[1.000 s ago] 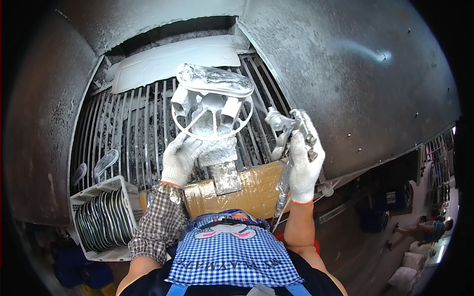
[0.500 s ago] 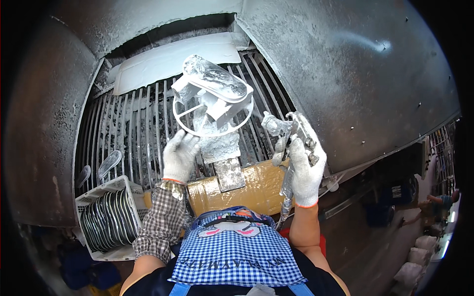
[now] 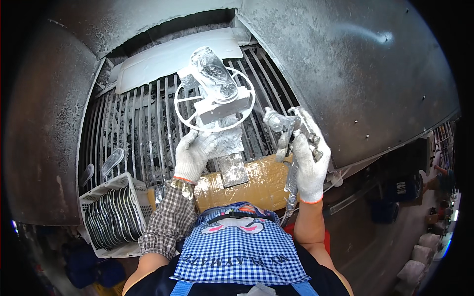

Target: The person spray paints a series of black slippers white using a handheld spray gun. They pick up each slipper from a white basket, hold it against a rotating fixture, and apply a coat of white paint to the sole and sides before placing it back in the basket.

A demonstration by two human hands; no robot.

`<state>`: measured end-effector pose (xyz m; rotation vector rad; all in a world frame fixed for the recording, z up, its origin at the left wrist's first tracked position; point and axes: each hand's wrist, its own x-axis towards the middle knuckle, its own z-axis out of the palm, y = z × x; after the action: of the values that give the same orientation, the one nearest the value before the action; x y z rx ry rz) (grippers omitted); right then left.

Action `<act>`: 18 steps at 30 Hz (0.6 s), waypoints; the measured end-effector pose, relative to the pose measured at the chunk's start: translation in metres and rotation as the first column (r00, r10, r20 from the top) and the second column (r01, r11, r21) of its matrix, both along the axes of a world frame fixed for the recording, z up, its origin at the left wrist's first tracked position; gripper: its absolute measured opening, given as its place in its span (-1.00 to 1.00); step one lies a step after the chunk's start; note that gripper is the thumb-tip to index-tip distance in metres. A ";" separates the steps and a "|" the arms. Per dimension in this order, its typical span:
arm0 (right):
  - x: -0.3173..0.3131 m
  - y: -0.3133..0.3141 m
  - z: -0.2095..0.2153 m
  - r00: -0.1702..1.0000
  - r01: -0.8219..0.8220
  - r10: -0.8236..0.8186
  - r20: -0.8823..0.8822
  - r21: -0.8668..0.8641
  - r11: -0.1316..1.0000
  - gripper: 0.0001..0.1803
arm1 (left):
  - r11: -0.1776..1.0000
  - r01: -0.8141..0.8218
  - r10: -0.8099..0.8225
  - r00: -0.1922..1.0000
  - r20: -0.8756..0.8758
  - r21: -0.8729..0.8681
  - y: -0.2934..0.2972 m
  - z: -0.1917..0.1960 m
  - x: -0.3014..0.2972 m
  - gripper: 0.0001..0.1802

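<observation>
My left hand (image 3: 195, 154), in a white glove, grips the foil-wrapped base of a stand (image 3: 228, 143) that carries a white ring-shaped part with spokes (image 3: 215, 101). A foil-wrapped lump (image 3: 214, 74) and a white block sit on top of the ring. The ring is tilted over a paint-caked metal grate (image 3: 143, 123). My right hand (image 3: 308, 165), also gloved, is shut on a paint-crusted spray gun (image 3: 286, 126) whose nozzle points left toward the ring. A hose (image 3: 290, 197) hangs from the gun.
A white basket (image 3: 116, 217) at lower left holds several grey ring parts stood on edge. A brown tape-wrapped ledge (image 3: 256, 180) runs in front of me. Curved grey booth walls (image 3: 355, 64) close in around the grate. A white sheet (image 3: 168, 56) lies at the back.
The stand with the white ring has turned and tilted, so the foil lump now points up and back. The spray gun has stayed close to its right side.
</observation>
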<state>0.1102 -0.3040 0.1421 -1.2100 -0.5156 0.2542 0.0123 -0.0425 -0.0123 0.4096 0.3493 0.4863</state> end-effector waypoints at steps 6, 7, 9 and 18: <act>0.005 0.005 -0.006 0.999 -0.034 0.034 -0.010 0.024 0.999 -0.42 | 0.996 -0.024 0.026 0.999 -0.028 0.082 0.019 -0.005 -0.010 -0.35; 0.006 0.008 -0.007 0.996 -0.075 0.077 -0.036 0.048 0.996 -0.41 | 0.994 -0.008 0.011 1.000 -0.027 0.105 0.024 -0.006 -0.011 -0.37; 0.001 0.014 -0.008 0.983 -0.145 0.153 -0.105 0.080 0.986 -0.40 | 0.995 -0.025 0.028 0.999 -0.031 0.094 0.030 -0.005 -0.013 -0.40; 0.016 0.051 -0.023 0.986 -0.165 0.166 -0.035 0.020 0.986 -0.42 | 0.974 -0.197 0.207 0.975 -0.081 0.114 0.050 0.011 -0.012 -0.39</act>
<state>0.1263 -0.2527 0.1193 -1.1448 -0.5858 0.4119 0.0001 0.0074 -0.0014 0.5029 0.4587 0.6885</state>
